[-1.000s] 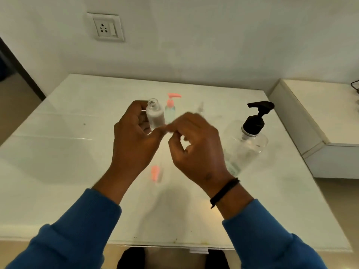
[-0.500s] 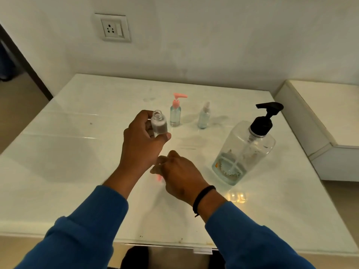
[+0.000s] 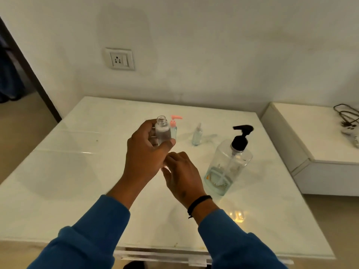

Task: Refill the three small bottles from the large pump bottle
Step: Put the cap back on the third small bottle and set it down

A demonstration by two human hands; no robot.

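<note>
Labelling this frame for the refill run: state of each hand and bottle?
Left hand: grips the open bottle, raised above the table.
Open bottle: cap off, upright.
Right hand: low by the left wrist, fingers curled; contents hidden.
Pink pump bottle: pump on, standing.
Spray bottle: capped, standing.
Large pump bottle: black pump on, standing, liquid low.
</note>
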